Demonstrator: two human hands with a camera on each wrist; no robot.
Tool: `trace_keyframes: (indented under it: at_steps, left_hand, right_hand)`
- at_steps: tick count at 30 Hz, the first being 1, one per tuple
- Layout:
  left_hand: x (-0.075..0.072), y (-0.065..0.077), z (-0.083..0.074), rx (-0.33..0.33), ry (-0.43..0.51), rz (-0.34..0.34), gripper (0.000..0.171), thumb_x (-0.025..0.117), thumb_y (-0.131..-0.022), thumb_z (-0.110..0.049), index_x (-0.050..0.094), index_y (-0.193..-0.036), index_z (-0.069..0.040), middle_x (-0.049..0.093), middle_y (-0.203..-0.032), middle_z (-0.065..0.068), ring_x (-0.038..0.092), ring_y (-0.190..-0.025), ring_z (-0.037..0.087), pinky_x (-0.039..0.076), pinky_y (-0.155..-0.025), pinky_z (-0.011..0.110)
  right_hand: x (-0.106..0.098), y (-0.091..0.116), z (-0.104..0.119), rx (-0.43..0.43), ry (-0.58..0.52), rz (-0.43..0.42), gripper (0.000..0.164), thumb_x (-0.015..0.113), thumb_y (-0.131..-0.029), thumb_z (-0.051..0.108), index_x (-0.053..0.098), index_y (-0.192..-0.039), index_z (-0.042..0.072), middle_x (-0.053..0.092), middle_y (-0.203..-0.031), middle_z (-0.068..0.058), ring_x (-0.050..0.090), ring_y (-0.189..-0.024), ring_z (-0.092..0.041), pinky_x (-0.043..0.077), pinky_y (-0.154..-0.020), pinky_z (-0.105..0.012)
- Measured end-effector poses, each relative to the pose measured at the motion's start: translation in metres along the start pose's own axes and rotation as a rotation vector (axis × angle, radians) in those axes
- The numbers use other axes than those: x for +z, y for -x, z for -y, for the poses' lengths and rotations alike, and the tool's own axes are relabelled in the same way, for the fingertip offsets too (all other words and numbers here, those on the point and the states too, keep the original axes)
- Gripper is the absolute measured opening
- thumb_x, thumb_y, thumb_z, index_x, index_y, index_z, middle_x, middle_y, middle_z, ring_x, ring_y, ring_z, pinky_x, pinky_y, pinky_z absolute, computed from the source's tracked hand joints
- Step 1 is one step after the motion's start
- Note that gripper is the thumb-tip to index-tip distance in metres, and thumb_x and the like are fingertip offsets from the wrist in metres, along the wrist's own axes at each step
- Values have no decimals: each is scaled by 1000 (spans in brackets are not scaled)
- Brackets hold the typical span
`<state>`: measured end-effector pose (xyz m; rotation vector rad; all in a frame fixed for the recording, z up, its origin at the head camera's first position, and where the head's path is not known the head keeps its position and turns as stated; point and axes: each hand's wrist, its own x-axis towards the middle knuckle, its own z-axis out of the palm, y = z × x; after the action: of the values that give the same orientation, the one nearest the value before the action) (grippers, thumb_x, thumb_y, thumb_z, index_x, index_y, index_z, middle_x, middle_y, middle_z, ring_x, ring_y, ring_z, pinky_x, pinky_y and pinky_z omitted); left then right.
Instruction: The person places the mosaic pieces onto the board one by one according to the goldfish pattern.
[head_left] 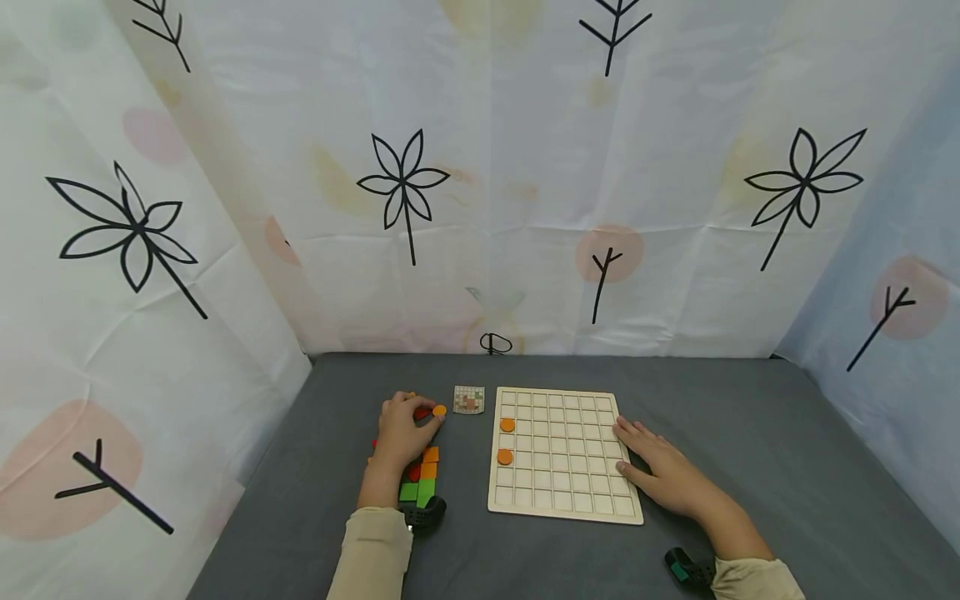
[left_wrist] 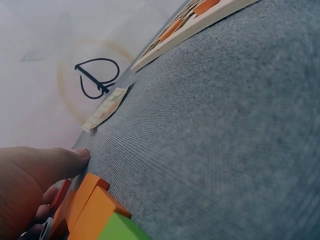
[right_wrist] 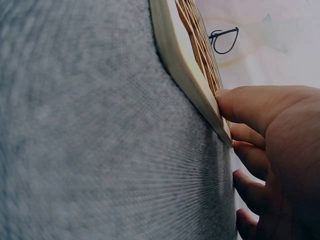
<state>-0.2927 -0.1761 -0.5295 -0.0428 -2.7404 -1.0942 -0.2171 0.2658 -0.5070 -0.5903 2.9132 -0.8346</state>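
Note:
At the left of the table, my left hand [head_left: 402,431] pinches an orange disc [head_left: 439,410] between thumb and fingertips, above a group of coloured pieces. In the left wrist view the thumb [left_wrist: 65,162] shows, but the disc does not. A wooden grid board [head_left: 562,487] lies in the middle, with one orange disc [head_left: 507,425] and another orange disc [head_left: 505,457] in its leftmost column. My right hand [head_left: 663,471] rests at the board's right edge, fingers extended; its thumb [right_wrist: 245,102] touches the rim in the right wrist view.
Beside the left hand lie orange blocks [head_left: 429,471], green blocks [head_left: 408,492] and red pieces, partly hidden by the hand and wrist. A small patterned card [head_left: 468,400] lies between them and the board. Printed cloth [head_left: 525,192] hangs behind the grey table [head_left: 570,558].

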Motion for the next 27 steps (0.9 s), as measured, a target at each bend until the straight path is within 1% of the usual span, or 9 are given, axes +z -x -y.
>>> trace_keyframes:
  at_steps: [6,13,27]
  left_hand:
    - [-2,0,0,-5,14,1,26,82,-95,-27,80,-117,-13,60,-137,18,48,-129,43,40,-108,64]
    - [-1,0,3,-31,29,13,27,82,-95,-29,79,-119,-15,60,-137,16,47,-130,41,41,-108,62]
    - [-4,4,-5,0,48,22,29,81,-97,-31,79,-121,-15,60,-136,15,50,-129,41,46,-103,61]
  right_hand:
    - [0,0,0,3,-9,3,68,62,-108,38,42,-162,3,33,-172,-21,28,-157,-52,22,-120,-76]
    - [0,-1,0,6,-15,7,69,62,-108,39,41,-163,3,32,-172,-20,28,-157,-53,22,-120,-76]
    - [0,0,-1,2,-16,4,68,62,-108,38,42,-162,3,32,-172,-21,27,-157,-53,21,-121,-76]
